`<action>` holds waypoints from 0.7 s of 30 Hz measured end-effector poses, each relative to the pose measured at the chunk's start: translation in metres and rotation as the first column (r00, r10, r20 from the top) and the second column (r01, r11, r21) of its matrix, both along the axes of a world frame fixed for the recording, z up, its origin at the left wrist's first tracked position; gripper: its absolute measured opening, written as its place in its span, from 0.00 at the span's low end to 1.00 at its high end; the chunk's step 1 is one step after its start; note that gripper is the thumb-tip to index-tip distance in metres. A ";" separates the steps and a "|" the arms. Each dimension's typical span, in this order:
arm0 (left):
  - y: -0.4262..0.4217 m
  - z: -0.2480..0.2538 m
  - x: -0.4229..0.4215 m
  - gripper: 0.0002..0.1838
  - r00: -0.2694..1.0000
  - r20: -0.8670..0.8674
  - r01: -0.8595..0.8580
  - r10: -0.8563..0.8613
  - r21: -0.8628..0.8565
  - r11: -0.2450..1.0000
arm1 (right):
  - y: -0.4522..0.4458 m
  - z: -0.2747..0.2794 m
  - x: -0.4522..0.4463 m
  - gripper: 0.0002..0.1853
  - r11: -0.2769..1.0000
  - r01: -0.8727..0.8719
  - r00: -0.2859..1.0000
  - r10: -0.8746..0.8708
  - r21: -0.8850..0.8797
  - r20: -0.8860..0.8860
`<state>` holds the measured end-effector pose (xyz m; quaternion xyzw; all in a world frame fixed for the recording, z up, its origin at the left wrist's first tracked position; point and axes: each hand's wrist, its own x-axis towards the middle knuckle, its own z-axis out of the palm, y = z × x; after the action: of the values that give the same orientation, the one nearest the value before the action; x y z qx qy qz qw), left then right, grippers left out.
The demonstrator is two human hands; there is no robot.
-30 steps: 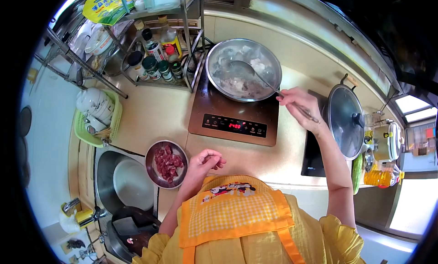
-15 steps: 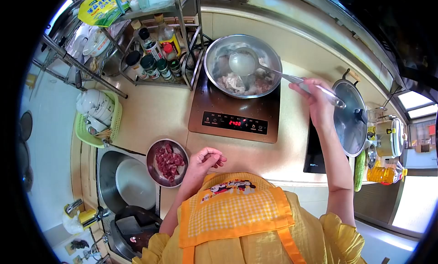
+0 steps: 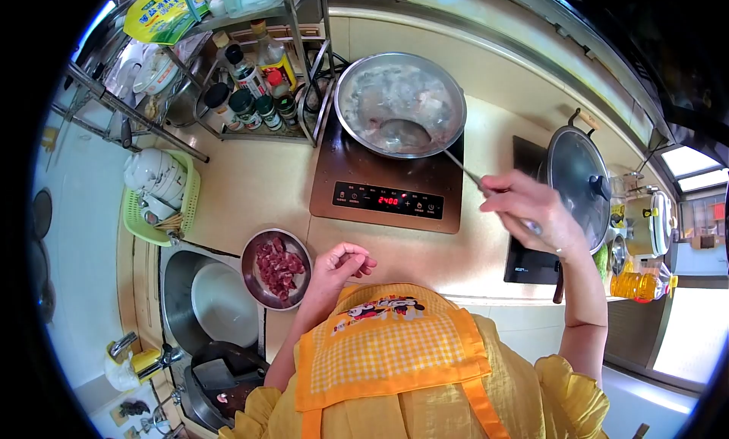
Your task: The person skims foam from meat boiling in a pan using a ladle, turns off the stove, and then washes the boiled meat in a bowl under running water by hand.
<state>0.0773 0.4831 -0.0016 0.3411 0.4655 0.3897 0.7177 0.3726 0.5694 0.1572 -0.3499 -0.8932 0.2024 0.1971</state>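
Head view: the right hand (image 3: 528, 207) grasps a metal ladle (image 3: 461, 165), its round scoop (image 3: 405, 136) pointing up-left inside the metal pan (image 3: 457, 111), long axis diagonal. The left hand (image 3: 343, 264), released, curls loosely.

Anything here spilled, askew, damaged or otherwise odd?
Nothing plainly stands out: no spill or damage is visible. The pan sits on the cooktop, and the right hand holds a ladle in it. At most, the bowl of red meat stands close beside the sink, though it doesn't look tipped.
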 end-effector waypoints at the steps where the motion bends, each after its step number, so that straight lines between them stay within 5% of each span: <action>1: 0.000 0.000 0.000 0.08 1.000 0.001 0.000 0.000 -0.001 1.000 | -0.001 -0.005 -0.001 0.11 0.998 -0.007 0.999 0.010 -0.060 0.049; 5: -0.001 -0.001 0.001 0.09 1.000 0.007 0.004 -0.004 0.006 1.000 | 0.004 -0.024 -0.006 0.11 0.993 -0.110 0.978 0.116 -0.042 0.171; 14: -0.005 0.002 -0.001 0.08 1.000 0.001 -0.003 0.003 -0.007 1.000 | 0.007 0.019 0.013 0.16 0.993 0.002 0.995 -0.014 0.121 0.101; 21: -0.004 0.001 0.003 0.08 1.000 0.006 0.001 -0.001 -0.004 1.000 | 0.011 0.042 0.007 0.11 0.997 -0.039 0.930 0.061 -0.067 0.361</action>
<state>0.0803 0.4791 -0.0007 0.3386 0.4639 0.3894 0.7201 0.3794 0.5802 0.1994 -0.3640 -0.9165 0.1654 0.0131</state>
